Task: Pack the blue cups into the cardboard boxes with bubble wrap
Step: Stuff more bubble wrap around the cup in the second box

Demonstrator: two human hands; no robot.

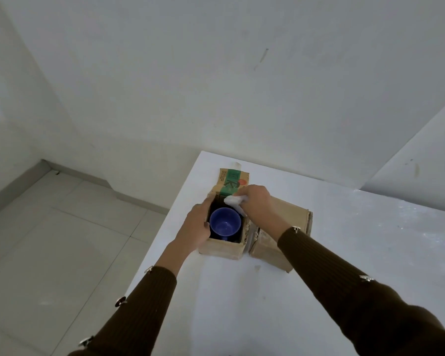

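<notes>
Your left hand [195, 224] grips the left wall of the open cardboard box [220, 249], which stands near the left edge of the table [344, 253] with the blue cup [225, 223] upright inside, mouth up. Your right hand [257, 201] clutches a wad of white bubble wrap [233, 201] at the opening's far right corner, beside the cup's rim. A closed cardboard box [290, 214] sits just beside it, on the right.

Our white table [242, 309] carries two boxes, just beside each other. The open box [221, 250] stands near the left edge, the closed box [290, 214] to its right.
</notes>
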